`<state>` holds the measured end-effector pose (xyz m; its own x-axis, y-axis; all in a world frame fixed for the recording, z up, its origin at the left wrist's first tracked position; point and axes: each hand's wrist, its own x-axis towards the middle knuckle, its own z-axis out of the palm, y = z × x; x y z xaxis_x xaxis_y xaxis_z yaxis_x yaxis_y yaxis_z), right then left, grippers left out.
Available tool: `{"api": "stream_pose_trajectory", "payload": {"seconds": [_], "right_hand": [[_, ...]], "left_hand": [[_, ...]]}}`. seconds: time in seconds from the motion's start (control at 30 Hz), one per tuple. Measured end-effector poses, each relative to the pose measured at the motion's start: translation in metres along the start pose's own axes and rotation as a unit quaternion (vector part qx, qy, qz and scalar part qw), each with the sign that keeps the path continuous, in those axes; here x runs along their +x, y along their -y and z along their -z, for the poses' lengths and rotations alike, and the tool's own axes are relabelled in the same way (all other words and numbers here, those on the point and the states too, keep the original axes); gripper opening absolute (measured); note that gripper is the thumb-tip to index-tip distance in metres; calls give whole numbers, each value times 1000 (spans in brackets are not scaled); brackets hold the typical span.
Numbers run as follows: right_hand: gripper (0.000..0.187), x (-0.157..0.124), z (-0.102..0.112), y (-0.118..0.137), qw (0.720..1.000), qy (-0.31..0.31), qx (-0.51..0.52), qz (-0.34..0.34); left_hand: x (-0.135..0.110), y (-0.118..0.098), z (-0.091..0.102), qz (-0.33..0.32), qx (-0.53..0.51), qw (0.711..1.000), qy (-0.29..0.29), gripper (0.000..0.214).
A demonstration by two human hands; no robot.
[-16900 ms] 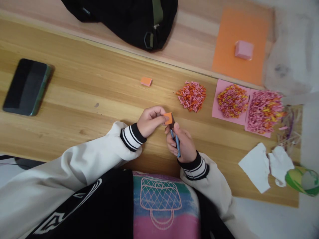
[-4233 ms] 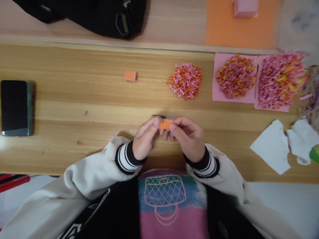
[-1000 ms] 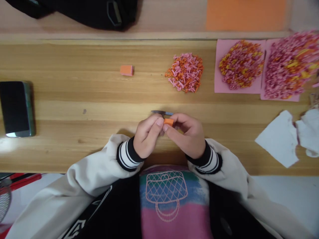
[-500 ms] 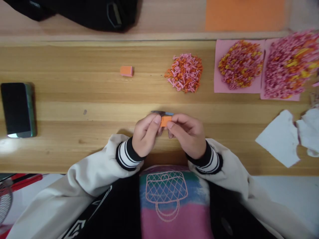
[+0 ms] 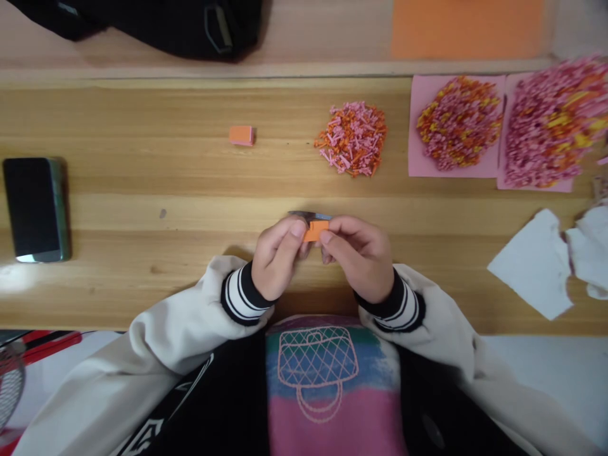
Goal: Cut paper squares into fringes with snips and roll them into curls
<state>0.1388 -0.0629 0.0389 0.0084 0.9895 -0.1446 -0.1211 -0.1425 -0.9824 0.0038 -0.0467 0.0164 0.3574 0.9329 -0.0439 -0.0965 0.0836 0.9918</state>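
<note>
Near the front of the table, a small orange piece of paper [image 5: 317, 229] is pinched between my two hands. My left hand [image 5: 280, 254] grips its left end between thumb and fingers. Its right end is in the thumb and fingers of my right hand [image 5: 358, 256]. A short slit or line shows near the upper left of the paper. Just beyond my fingertips is a thin dark metallic tool [image 5: 304, 215], partly hidden; its kind I cannot make out. Farther off lies a small orange and pink block of stacked paper [image 5: 241, 135].
A loose pile of pink and orange curled bits [image 5: 354, 139] lies ahead. Right of it, bigger piles rest on pink sheets [image 5: 415, 166]. Torn white paper [image 5: 536, 266] is at the right, a phone [image 5: 35, 209] at the left, and a black bag [image 5: 166, 25] at the back.
The orange paper has shifted slightly between my fingertips, and the small slit or line on it shows more plainly. Both hands keep their grip in nearly the same place.
</note>
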Motion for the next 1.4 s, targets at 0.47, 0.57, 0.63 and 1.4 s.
{"api": "stream_pose_trajectory", "payload": {"seconds": [0.47, 0.57, 0.63, 1.4], "right_hand": [[19, -1, 1, 1, 1000, 7, 5, 4], [19, -1, 2, 0, 1000, 0, -15, 8], [19, -1, 2, -1, 1000, -6, -27, 6], [20, -2, 3, -3, 999, -7, -29, 15]], "left_hand": [[-2, 2, -3, 2, -62, 998, 15, 33], [-1, 1, -3, -1, -39, 999, 9, 33], [-1, 0, -2, -5, -27, 1000, 9, 33], [0, 4, 1, -24, -70, 997, 36, 29]]}}
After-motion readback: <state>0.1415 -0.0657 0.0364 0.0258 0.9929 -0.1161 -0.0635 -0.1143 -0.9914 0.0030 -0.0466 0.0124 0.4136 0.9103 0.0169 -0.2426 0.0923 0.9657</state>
